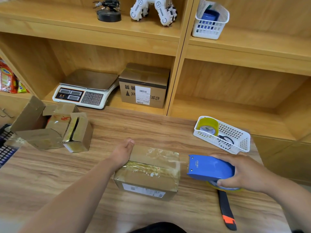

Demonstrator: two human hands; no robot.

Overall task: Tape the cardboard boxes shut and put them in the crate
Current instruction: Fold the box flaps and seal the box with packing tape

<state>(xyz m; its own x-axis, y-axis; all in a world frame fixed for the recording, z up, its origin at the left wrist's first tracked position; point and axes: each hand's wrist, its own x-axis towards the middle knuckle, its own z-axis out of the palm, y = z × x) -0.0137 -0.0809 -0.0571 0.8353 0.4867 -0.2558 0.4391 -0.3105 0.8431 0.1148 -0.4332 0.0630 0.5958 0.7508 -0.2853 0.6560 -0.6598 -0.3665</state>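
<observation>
Head view: cardboard box (148, 172) sits mid-worktop (151, 128), flaps down, old tape across its top. Left hand (123, 149) lies flat against its far-left corner, fingers straight, probably bracing it against sliding. Right hand (240, 172) is just right of the box, fingers wrapped round the blue tape dispenser (208, 167), whose mouth faces the box's right edge. Looks set for a seam pass. Utility knife (226, 211) lies near-right of the box, in reach. Unsealed boxes (50, 130) are well left of it. The dark crate (5, 145) is beyond them, mostly cut off.
</observation>
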